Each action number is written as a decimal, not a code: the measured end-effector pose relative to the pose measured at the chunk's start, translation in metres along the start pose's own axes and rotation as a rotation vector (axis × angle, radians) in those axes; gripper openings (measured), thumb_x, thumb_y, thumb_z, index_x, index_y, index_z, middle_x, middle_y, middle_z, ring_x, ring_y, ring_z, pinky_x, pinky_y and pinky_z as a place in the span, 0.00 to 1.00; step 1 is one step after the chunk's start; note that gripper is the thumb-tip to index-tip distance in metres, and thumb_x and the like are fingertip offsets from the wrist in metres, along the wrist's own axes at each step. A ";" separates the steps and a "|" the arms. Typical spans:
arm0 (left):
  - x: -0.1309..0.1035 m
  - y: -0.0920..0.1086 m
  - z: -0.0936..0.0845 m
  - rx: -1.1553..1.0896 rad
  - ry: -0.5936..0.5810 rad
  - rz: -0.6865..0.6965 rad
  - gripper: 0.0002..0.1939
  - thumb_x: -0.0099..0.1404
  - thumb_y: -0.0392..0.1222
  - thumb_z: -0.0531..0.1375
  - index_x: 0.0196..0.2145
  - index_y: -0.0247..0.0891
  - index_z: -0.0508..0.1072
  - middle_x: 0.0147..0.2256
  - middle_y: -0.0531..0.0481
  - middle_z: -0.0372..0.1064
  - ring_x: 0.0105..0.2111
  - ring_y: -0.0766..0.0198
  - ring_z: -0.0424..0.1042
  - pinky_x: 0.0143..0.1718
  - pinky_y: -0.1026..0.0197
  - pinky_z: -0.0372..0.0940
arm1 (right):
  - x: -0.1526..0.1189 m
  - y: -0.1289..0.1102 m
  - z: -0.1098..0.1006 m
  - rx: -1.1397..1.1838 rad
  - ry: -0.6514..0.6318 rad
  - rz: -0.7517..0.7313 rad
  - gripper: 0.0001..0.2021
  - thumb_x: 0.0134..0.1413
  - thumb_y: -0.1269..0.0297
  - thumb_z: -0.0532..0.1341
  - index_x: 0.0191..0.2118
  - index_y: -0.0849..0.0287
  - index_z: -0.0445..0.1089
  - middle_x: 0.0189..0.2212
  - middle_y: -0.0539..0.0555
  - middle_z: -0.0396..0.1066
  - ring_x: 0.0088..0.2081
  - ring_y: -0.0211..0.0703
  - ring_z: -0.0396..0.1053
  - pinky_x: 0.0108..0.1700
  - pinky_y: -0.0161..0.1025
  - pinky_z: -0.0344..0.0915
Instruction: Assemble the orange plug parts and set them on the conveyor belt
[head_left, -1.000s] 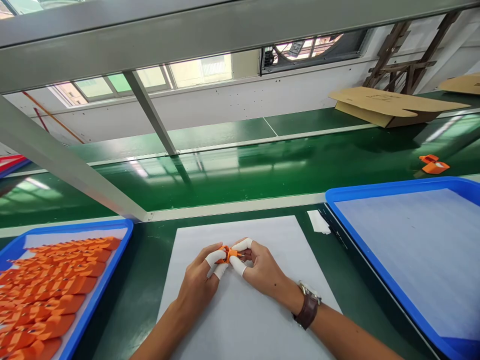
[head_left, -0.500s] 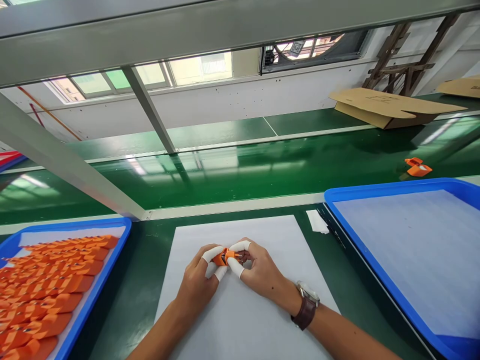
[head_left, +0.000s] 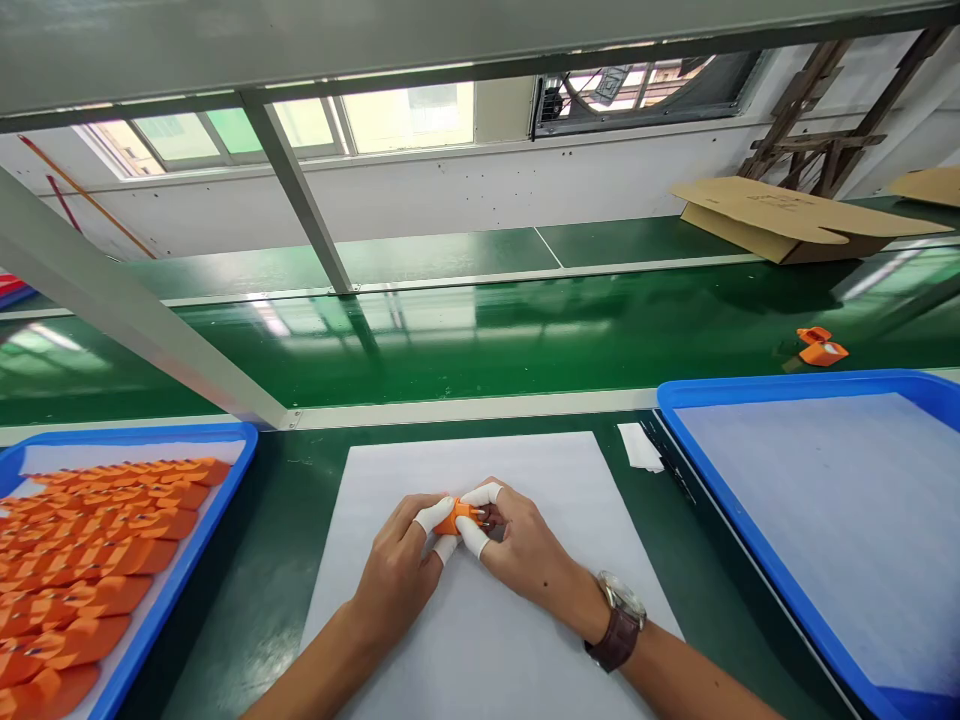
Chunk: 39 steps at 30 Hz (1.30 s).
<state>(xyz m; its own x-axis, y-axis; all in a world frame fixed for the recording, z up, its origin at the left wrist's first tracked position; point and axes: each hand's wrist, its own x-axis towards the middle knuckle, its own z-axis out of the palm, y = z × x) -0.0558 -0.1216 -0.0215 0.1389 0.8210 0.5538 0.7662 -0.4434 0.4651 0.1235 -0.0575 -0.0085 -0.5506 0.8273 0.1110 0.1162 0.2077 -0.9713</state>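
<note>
Head view, from the left: a blue tray [head_left: 142, 434] with a pale lining sits on the green tabletop [head_left: 262, 560], holding orange parts [head_left: 90, 560] laid close together in slanting rows. A grey post [head_left: 135, 290] slants down to a spot just beyond the tray's far right corner. Next comes a white sheet [head_left: 480, 640], flat on the tabletop, with both forearms reaching over it. The left hand [head_left: 401, 565], with white covers on thumb and forefinger, pinches the left end of a small orange piece [head_left: 455, 517], which is over the sheet's upper middle. The right hand [head_left: 525, 550], covered likewise, has its thumb and forefinger closed on the piece's right end; the detail there is too small to make out. A watch [head_left: 619, 625] with a brown strap circles the right wrist. Farther right, a white scrap [head_left: 640, 447] lies near a second blue tray, the lined tray [head_left: 795, 381]. Beyond it are a cardboard box [head_left: 795, 215] and, nearer the tray, an orange item [head_left: 823, 350] on a glossy green surface [head_left: 480, 350].
</note>
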 end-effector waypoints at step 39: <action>0.020 0.000 -0.029 -0.590 -0.220 -0.614 0.14 0.67 0.43 0.62 0.50 0.45 0.75 0.53 0.45 0.72 0.47 0.56 0.76 0.50 0.51 0.73 | 0.007 0.004 -0.015 0.205 -0.172 0.031 0.15 0.68 0.58 0.53 0.53 0.53 0.72 0.34 0.52 0.72 0.31 0.40 0.70 0.34 0.38 0.69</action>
<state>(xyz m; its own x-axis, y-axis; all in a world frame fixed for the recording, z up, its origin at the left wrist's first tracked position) -0.0710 -0.1159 0.0095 -0.0264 0.9992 -0.0285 0.3045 0.0352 0.9518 0.1322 -0.0432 -0.0084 -0.6839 0.7271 0.0604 -0.0250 0.0594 -0.9979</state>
